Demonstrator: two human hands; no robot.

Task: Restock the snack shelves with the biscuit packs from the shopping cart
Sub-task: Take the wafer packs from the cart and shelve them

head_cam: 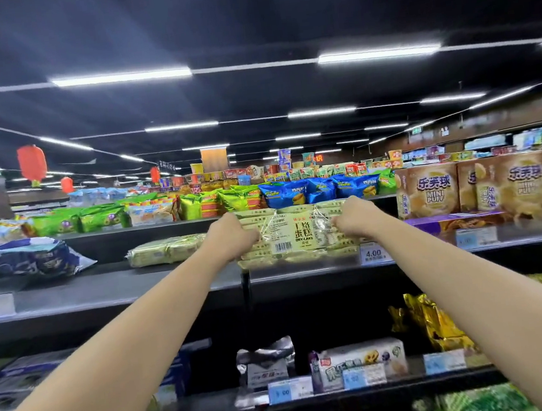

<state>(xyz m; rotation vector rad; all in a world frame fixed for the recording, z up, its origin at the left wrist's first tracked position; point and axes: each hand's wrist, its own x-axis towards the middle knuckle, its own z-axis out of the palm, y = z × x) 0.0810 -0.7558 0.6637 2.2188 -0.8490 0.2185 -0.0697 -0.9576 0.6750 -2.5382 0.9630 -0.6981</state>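
Head view, risk check, everything located off the middle shelf (170, 281).

- Mini Puff boxes (430, 190): stacked at the right end of that shelf. The incoming pack's right end sits near them. A skewed push probably shoves the near box or jams the pack against it.
- Blue bag (35, 257): lies slumped at the left end of the shelf, well apart from the action. No concern.
- Biscuit pack (300, 235) (label reads DRY CAKE): held upright on its long edge at the front edge of the shelf, label facing the camera. Its lower edge lines up with the shelf lip, and I cannot tell whether it bears on the shelf or hangs just off it. Main risk is letting go here: it likely tips forward off the lip and drops to the shelves below.
- Second green pack (166, 250): lies flat further back on the shelf, left of the held one. There's room beside it, so collision is unlikely.
- Left hand (232, 235) and right hand (353, 218): each grip is clamped on the pack, one on each side of the label, fingers curled into the clear wrap. The film looks slick and crinkled, so a pinch on wrap alone may slip or tear.
- Price tag (373, 254): on the shelf lip, just beside the pack's lower right corner. Sliding the pack in low could snag or knock it.

Cart not in view.
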